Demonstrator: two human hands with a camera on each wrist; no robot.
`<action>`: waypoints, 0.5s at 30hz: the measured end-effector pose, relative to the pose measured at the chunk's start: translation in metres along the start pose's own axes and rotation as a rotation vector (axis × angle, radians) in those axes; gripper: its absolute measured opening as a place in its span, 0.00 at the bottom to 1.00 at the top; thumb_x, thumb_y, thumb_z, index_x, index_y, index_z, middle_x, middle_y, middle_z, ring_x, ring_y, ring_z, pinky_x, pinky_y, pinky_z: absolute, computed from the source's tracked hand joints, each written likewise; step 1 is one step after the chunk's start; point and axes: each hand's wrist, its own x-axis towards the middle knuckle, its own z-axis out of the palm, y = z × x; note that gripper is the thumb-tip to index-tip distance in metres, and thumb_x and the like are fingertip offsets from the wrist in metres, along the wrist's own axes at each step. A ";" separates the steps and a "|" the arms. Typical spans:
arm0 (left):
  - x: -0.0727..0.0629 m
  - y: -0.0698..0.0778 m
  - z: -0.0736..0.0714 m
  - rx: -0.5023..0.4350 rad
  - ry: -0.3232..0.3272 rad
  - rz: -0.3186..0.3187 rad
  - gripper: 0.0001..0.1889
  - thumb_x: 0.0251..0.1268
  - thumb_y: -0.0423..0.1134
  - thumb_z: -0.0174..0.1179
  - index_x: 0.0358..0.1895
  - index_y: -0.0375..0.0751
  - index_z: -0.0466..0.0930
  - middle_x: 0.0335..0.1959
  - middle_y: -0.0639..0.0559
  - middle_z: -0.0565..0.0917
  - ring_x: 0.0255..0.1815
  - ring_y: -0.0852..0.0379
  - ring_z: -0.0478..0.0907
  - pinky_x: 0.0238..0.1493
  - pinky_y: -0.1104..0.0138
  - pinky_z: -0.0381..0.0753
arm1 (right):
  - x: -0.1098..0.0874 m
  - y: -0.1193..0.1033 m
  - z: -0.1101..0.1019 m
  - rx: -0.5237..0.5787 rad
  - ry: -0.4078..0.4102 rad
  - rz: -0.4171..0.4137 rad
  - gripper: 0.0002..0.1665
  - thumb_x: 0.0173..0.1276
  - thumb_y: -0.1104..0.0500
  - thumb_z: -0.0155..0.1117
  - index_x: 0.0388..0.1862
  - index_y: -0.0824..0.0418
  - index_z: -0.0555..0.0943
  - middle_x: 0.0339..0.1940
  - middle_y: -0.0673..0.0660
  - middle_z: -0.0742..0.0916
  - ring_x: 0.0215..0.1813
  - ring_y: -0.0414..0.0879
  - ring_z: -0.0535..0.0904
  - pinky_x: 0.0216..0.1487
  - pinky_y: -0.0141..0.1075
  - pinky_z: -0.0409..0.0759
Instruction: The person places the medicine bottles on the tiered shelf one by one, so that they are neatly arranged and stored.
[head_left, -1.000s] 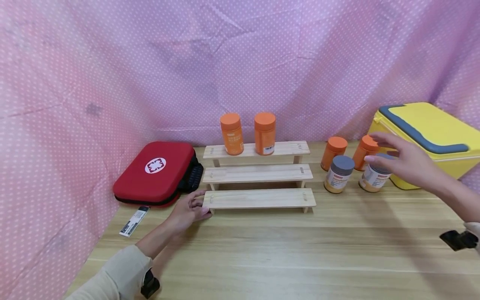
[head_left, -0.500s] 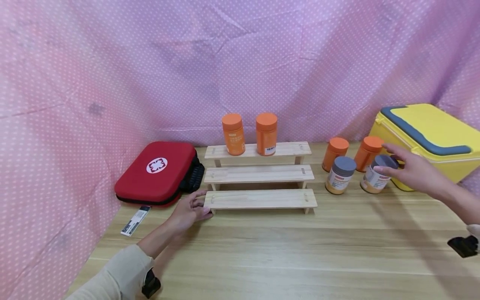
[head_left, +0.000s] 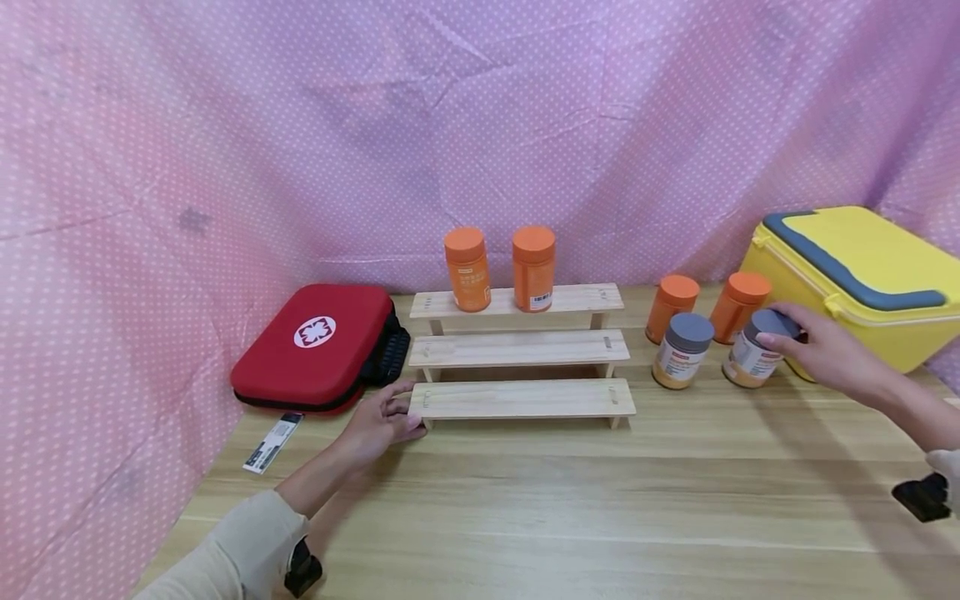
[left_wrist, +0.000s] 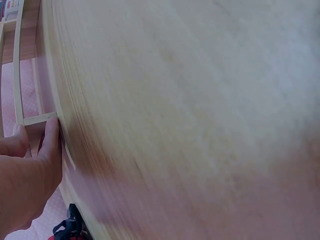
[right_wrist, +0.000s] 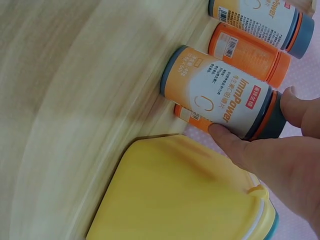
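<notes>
My right hand [head_left: 836, 354] grips the upper part of a grey-lidded supplement bottle [head_left: 753, 360] that stands upright on the table. In the right wrist view its white and yellow label shows, with the thumb at the lid and a finger along the side. My left hand [head_left: 375, 423] pinches the front left end of a three-tier wooden display rack [head_left: 517, 399]; the left wrist view shows thumb and finger at its end support [left_wrist: 40, 120]. A second grey-lidded bottle [head_left: 681, 352] and two orange bottles, one left [head_left: 670, 307] and one right [head_left: 738, 305], stand beside the held one.
On the rack's top tier stand two orange bottles, one left [head_left: 468, 271] and one right [head_left: 533, 271]. A yellow box [head_left: 862, 258] with a grey handle is close behind the right hand. A red first-aid case [head_left: 315, 346] and a printed strip [head_left: 273, 443] lie at left.
My right hand has come down onto the grey-lidded bottle, and its fingers have closed around the lid. The left hand stays at the rack's end.
</notes>
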 end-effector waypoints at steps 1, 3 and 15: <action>0.000 0.000 0.000 0.001 -0.002 0.003 0.31 0.65 0.18 0.51 0.70 0.29 0.55 0.51 0.30 0.75 0.44 0.50 0.79 0.52 0.55 0.83 | 0.000 0.000 0.000 0.002 -0.002 0.002 0.31 0.76 0.52 0.51 0.66 0.73 0.61 0.49 0.71 0.77 0.44 0.58 0.73 0.30 0.30 0.72; 0.000 0.000 -0.001 -0.002 -0.006 0.009 0.31 0.65 0.18 0.51 0.70 0.29 0.54 0.50 0.30 0.75 0.44 0.51 0.79 0.52 0.55 0.83 | -0.001 -0.001 -0.001 -0.001 0.000 0.011 0.32 0.76 0.51 0.51 0.67 0.72 0.61 0.49 0.71 0.78 0.44 0.58 0.73 0.30 0.31 0.72; -0.003 0.002 0.001 -0.012 -0.001 -0.004 0.31 0.65 0.18 0.51 0.71 0.28 0.54 0.50 0.30 0.75 0.44 0.50 0.79 0.51 0.56 0.83 | -0.021 -0.011 -0.005 -0.005 0.094 -0.061 0.31 0.68 0.56 0.64 0.64 0.72 0.69 0.42 0.65 0.82 0.33 0.31 0.70 0.27 0.24 0.70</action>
